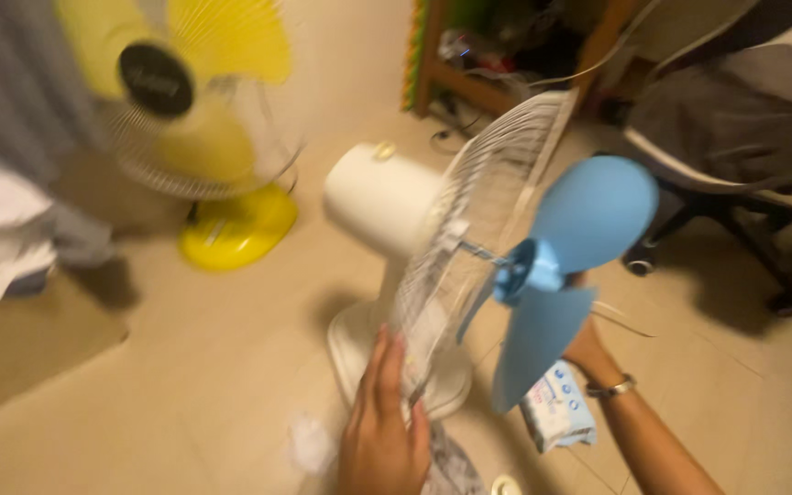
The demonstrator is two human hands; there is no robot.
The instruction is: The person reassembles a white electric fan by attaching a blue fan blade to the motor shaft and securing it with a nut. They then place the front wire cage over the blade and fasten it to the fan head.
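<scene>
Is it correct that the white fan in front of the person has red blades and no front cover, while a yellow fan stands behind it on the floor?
Not quite. In the head view the white fan has light blue blades, not red. The rest holds: its front cover is off, only the rear grille remains, and the yellow fan stands behind on the floor.

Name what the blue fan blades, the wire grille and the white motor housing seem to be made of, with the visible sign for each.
Blades: probably plastic, smooth, matte, evenly blue. Grille: likely coated metal wire, thin pale radiating spokes. Housing: apparently moulded plastic, smooth, rounded, soft sheen. Blur leaves all uncertain.
</scene>
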